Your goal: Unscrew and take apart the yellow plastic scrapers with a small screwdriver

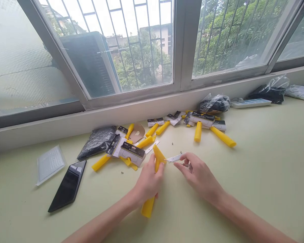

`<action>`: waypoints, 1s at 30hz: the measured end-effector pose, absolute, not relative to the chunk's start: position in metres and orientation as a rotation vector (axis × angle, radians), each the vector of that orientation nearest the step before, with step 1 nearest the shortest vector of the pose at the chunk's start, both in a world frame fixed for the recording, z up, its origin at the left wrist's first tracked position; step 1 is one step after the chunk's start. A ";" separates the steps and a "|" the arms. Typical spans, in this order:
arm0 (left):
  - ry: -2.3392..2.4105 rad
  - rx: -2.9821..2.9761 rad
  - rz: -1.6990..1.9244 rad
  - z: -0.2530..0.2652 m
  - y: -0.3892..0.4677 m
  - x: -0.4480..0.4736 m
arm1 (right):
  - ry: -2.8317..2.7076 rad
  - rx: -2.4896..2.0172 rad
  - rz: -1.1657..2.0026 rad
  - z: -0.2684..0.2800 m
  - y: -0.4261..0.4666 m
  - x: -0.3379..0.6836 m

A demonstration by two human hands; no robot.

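Note:
My left hand (150,179) is wrapped round the handle of a yellow scraper (148,206), whose head (159,158) points away from me. My right hand (199,173) is closed on a thin screwdriver (183,165); its shaft reaches left to the side of the scraper's head. Fingers hide most of the screwdriver's handle. Just beyond the right fingertips lies a flat metal blade (174,158) on the table. Small screws lie loose: one (172,143) beyond the blade, another (122,172) left of my left hand.
Several yellow scrapers with black-and-white cards (133,152) lie along the back, more at the right (202,118). A dark plastic bag (97,140), a black phone (68,185) and a clear plastic packet (50,163) are left. A power strip (251,103) sits beneath the window.

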State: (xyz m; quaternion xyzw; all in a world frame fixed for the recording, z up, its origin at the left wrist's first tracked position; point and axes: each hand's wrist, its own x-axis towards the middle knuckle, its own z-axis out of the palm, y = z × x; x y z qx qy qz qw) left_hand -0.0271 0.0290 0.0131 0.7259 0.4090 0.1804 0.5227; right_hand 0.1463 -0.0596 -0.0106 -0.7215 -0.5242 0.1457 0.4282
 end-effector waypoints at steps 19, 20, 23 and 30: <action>0.946 1.690 0.371 0.014 0.032 -0.027 | -1.325 -1.884 0.375 -0.008 -0.059 0.147; 0.948 1.686 0.381 0.013 0.032 -0.027 | -1.359 -1.871 0.377 -0.008 -0.058 0.147; 0.972 1.661 0.424 0.012 0.032 -0.027 | -1.407 -1.795 0.354 -0.009 -0.057 0.150; 0.946 1.676 0.432 0.016 0.028 -0.027 | -1.382 -1.644 0.257 -0.011 -0.058 0.149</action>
